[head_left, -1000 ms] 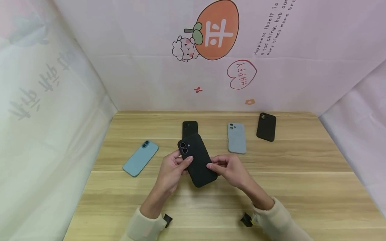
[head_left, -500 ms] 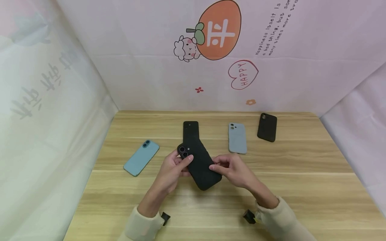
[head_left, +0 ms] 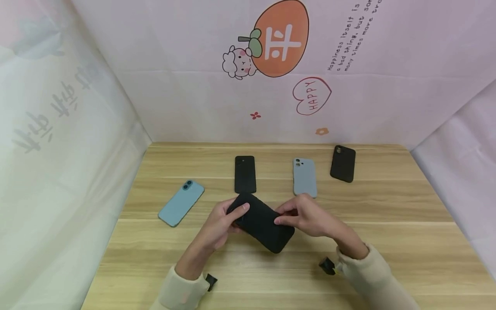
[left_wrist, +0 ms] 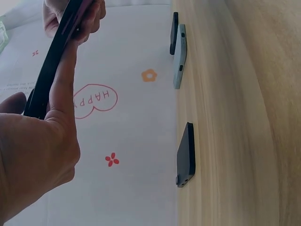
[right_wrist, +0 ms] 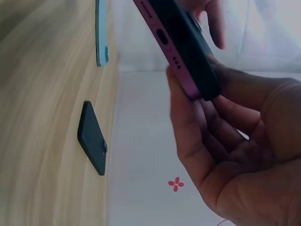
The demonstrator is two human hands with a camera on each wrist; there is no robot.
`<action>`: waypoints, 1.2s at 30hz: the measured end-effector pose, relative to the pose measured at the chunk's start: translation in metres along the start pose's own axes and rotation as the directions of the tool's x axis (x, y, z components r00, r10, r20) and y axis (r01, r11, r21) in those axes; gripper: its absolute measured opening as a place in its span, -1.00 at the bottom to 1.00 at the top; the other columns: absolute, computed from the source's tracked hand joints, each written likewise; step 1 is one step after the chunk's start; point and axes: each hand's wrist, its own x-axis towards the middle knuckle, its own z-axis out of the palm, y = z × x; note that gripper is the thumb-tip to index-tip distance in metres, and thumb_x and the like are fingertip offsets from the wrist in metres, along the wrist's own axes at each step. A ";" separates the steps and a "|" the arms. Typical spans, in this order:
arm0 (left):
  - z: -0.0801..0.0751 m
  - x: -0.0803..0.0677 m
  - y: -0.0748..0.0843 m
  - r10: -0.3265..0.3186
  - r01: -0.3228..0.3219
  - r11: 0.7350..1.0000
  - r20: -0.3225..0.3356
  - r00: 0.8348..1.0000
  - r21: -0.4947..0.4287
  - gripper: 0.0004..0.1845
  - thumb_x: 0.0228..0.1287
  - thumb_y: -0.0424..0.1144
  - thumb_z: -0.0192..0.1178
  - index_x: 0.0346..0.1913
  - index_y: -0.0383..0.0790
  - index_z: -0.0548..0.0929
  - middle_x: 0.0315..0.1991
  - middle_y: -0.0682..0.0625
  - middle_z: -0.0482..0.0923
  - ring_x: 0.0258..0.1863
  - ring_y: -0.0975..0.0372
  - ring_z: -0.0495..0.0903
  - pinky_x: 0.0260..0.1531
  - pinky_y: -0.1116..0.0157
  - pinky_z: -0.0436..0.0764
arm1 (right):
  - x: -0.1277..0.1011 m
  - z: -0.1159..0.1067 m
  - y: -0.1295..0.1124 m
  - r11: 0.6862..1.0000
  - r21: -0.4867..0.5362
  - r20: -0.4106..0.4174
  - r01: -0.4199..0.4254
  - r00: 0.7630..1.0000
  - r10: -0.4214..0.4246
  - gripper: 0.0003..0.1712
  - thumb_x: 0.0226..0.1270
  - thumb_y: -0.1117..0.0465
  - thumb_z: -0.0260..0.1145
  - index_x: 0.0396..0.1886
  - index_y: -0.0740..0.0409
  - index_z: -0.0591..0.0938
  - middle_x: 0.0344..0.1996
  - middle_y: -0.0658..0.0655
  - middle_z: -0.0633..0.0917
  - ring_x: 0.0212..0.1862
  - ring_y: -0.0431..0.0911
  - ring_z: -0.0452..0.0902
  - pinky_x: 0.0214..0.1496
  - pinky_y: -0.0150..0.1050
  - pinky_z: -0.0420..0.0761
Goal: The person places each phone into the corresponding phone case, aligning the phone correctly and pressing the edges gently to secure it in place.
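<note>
The left hand's fingers (head_left: 237, 212) are covering the camera end of the black-cased phone (head_left: 260, 221) in the head view, and the right hand (head_left: 308, 216) is hiding part of its far edge. In the right wrist view, the picture's top edge is cutting off that phone (right_wrist: 181, 42) and the blue phone (right_wrist: 102, 33).
</note>
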 end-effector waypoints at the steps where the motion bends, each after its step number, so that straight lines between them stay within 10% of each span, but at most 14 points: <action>1: 0.001 0.000 0.000 -0.013 0.013 1.000 0.002 1.000 0.025 -0.58 0.60 -0.22 0.18 0.20 -0.58 0.58 -0.16 -0.08 0.77 -0.24 0.15 0.81 -0.26 0.16 0.83 | 0.000 -0.001 0.000 1.000 -0.018 0.016 0.011 1.000 -0.011 -0.91 0.44 0.28 0.47 -0.17 0.11 0.87 -0.25 -0.03 0.86 -0.31 -0.32 0.68 -0.30 -0.33 0.69; 9: 0.004 0.000 -0.001 -0.027 0.032 0.984 -0.033 0.999 0.173 -0.64 0.64 -0.19 0.17 0.14 -0.51 0.61 -0.08 -0.16 0.75 -0.16 0.17 0.78 -0.13 0.19 0.81 | -0.001 -0.004 0.000 0.994 -0.103 0.027 0.026 0.999 -0.024 -0.85 0.48 0.25 0.44 -0.07 0.14 0.86 -0.15 0.03 0.86 -0.24 -0.31 0.71 -0.25 -0.33 0.73; 18: 0.008 0.000 0.003 0.074 -0.061 0.991 -0.114 0.991 0.117 -0.66 0.66 -0.27 0.12 0.19 -0.53 0.55 0.03 -0.22 0.72 -0.06 0.20 0.77 -0.02 0.23 0.78 | 0.001 -0.001 -0.001 0.997 0.007 -0.215 -0.075 0.974 0.074 -0.90 0.40 0.27 0.50 -0.15 0.15 0.86 -0.32 -0.04 0.84 -0.36 -0.26 0.67 -0.31 -0.33 0.71; 36: 0.011 -0.002 0.003 0.086 -0.097 0.995 -0.263 0.961 -0.028 -0.74 0.67 -0.30 0.08 0.16 -0.45 0.55 -0.08 -0.10 0.72 -0.11 0.16 0.81 -0.11 0.15 0.81 | -0.003 -0.006 0.008 0.934 0.259 -0.267 -0.246 0.911 0.314 -0.72 0.48 0.14 0.46 -0.04 0.29 0.82 -0.25 0.15 0.83 -0.34 0.03 0.80 -0.13 -0.19 0.80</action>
